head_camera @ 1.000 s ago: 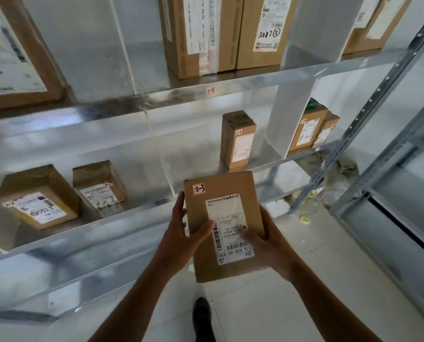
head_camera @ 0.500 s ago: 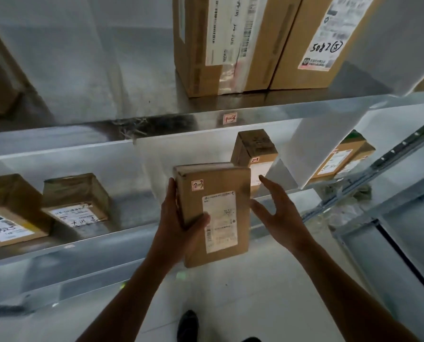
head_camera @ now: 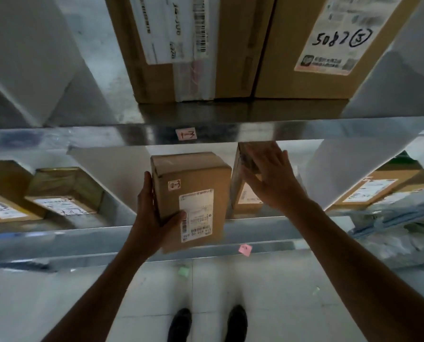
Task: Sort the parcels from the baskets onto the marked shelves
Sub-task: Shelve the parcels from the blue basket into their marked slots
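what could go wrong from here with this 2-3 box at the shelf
1. The 2-3 parcel is held by the left hand alone, and its lower end is out past the shelf edge. It might slip and drop to the floor.
2. The right hand rests on the upright parcel beside it. A push there could topple that parcel.

The held parcel (head_camera: 191,193) is up at the middle shelf's (head_camera: 267,229) front edge, left hand (head_camera: 151,218) on its left side. Just right of it, a second parcel (head_camera: 245,202) under the right hand (head_camera: 272,180). Well left, two small parcels (head_camera: 62,193); above it, two big boxes (head_camera: 230,53).
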{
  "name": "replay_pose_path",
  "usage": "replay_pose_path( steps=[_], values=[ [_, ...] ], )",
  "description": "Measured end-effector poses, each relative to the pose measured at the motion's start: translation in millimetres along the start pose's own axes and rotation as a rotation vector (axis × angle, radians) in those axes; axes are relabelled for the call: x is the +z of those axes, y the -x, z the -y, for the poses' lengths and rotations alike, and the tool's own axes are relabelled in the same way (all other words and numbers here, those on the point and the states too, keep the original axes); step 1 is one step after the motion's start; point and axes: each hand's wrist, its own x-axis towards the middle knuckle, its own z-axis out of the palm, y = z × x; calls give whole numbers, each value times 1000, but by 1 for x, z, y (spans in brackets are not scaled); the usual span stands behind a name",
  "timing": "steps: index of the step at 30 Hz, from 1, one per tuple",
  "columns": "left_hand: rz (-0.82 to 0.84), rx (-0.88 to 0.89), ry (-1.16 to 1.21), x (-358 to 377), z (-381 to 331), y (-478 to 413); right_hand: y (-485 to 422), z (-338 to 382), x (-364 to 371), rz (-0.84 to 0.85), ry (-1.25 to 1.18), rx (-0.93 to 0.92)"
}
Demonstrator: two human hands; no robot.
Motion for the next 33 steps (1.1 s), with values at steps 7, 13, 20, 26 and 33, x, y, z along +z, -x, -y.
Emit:
replay_pose_path(
  steps=[7,13,20,26,33],
  values=[
    [98,-125,48,23,41,-48,-3,-20,18,20,122,-23],
    [199,-186,60,28,71,-75,-6,-19,22,5,134,-4],
    [176,-131,23,32,76,-72,-4,-11,19,-115,-234,156],
    [100,-97,59,46,95,-36,37,-39,38,-349,-460,278],
    [16,-93,58,72,105,-31,59,-56,101,-20,-898,343]
  ],
)
